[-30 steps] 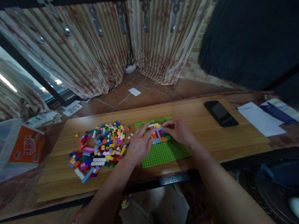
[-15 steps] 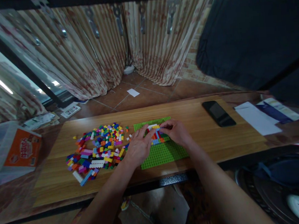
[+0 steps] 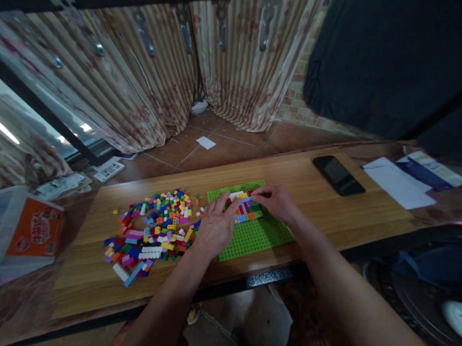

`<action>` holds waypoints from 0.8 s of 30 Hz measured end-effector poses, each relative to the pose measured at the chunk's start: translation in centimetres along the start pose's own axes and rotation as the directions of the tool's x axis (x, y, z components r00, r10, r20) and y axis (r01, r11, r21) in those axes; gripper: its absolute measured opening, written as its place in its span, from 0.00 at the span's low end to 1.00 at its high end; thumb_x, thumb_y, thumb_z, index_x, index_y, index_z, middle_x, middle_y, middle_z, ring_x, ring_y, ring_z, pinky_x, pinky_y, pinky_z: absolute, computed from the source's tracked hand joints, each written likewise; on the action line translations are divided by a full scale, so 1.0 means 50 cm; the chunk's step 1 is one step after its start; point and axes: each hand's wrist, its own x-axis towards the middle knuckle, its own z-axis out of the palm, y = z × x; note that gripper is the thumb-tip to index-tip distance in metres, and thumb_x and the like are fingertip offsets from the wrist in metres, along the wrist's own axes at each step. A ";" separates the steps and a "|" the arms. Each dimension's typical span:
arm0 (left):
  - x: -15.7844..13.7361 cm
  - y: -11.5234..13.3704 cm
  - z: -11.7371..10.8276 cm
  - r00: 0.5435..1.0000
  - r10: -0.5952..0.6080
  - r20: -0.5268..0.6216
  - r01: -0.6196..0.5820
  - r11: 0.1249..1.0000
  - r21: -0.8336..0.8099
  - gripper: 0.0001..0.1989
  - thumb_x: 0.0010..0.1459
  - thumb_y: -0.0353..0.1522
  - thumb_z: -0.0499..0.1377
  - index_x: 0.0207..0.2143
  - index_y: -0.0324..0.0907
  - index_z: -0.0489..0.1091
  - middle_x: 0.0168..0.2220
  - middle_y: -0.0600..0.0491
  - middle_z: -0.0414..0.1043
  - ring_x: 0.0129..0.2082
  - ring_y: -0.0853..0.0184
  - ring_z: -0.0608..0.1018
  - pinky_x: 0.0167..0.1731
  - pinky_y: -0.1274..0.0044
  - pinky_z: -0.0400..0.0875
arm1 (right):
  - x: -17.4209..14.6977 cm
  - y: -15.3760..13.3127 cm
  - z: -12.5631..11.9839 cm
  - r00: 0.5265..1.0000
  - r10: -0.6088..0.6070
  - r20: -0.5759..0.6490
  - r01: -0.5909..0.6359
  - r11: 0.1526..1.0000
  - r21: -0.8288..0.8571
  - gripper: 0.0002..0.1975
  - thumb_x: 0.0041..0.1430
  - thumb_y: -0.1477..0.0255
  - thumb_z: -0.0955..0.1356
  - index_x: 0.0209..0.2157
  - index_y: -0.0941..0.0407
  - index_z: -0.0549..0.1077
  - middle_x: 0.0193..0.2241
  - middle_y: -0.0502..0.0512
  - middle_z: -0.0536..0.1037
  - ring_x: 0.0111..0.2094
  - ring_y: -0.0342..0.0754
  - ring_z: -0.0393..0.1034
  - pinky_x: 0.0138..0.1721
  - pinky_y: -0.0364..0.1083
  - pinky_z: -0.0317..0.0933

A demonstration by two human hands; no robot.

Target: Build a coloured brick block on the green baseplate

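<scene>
A green baseplate (image 3: 254,238) lies on the wooden tabletop in front of me. Coloured toy bricks (image 3: 245,208) form a block on its upper half, in red, blue, yellow, white, orange and green. My left hand (image 3: 217,227) lies over the plate's left edge, its fingers stretched out and their tips beside the bricks. From the right, my right hand (image 3: 275,201) reaches to the block's upper right side with thumb and forefinger pressed together. Whatever sits between those fingertips is too small to make out.
Loose bricks (image 3: 156,230) spread over the table to the left of the plate. A black phone (image 3: 338,175) lies to the right, with white paper (image 3: 398,182) beyond it. A clear plastic bin (image 3: 11,236) with an orange label stands far left. Curtains (image 3: 240,68) hang behind.
My right hand has shifted slightly to the right, uncovering more of the bricks on that side. My left hand stays nearly where it was.
</scene>
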 end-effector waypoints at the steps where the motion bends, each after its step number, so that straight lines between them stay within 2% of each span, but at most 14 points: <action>1: 0.000 0.000 0.000 1.000 -0.003 0.001 0.003 1.000 -0.002 0.21 0.65 0.33 0.47 0.60 0.48 0.61 0.63 0.44 0.55 0.57 0.54 0.67 0.55 0.58 0.63 | 0.000 0.001 0.000 1.000 0.009 0.002 -0.009 1.000 0.011 0.08 0.50 0.67 0.70 0.29 0.57 0.79 0.30 0.55 0.81 0.32 0.47 0.73 0.38 0.47 0.65; 12: -0.004 0.000 0.008 0.999 -0.028 0.034 0.027 0.999 0.031 0.23 0.65 0.30 0.47 0.61 0.48 0.59 0.65 0.44 0.52 0.56 0.53 0.68 0.53 0.58 0.64 | 0.003 0.005 0.006 0.999 0.052 -0.010 -0.052 0.998 0.035 0.09 0.47 0.66 0.71 0.27 0.57 0.79 0.28 0.54 0.81 0.30 0.47 0.73 0.35 0.46 0.64; 18: -0.006 0.002 0.007 0.999 -0.041 0.022 0.041 0.999 0.002 0.22 0.65 0.32 0.47 0.61 0.50 0.58 0.65 0.45 0.53 0.56 0.53 0.68 0.54 0.56 0.63 | -0.002 -0.002 0.007 0.999 0.028 -0.018 -0.027 0.999 0.047 0.11 0.47 0.64 0.71 0.28 0.57 0.79 0.28 0.53 0.80 0.30 0.47 0.72 0.37 0.46 0.64; 21: -0.005 -0.003 0.005 1.000 -0.030 -0.009 0.029 0.998 -0.056 0.24 0.65 0.31 0.47 0.63 0.47 0.54 0.64 0.45 0.54 0.59 0.55 0.66 0.56 0.59 0.62 | 0.000 -0.001 -0.010 0.996 0.093 0.009 -0.094 0.986 0.140 0.16 0.49 0.59 0.69 0.29 0.58 0.78 0.28 0.54 0.80 0.30 0.46 0.72 0.35 0.46 0.66; 24: -0.003 -0.009 0.003 0.997 -0.045 -0.059 0.037 0.992 -0.120 0.24 0.65 0.31 0.47 0.62 0.42 0.54 0.63 0.44 0.57 0.59 0.58 0.66 0.58 0.62 0.63 | 0.002 0.004 -0.027 0.981 0.187 -0.043 -0.174 0.961 0.213 0.20 0.49 0.54 0.69 0.28 0.58 0.76 0.26 0.55 0.78 0.27 0.44 0.70 0.31 0.45 0.66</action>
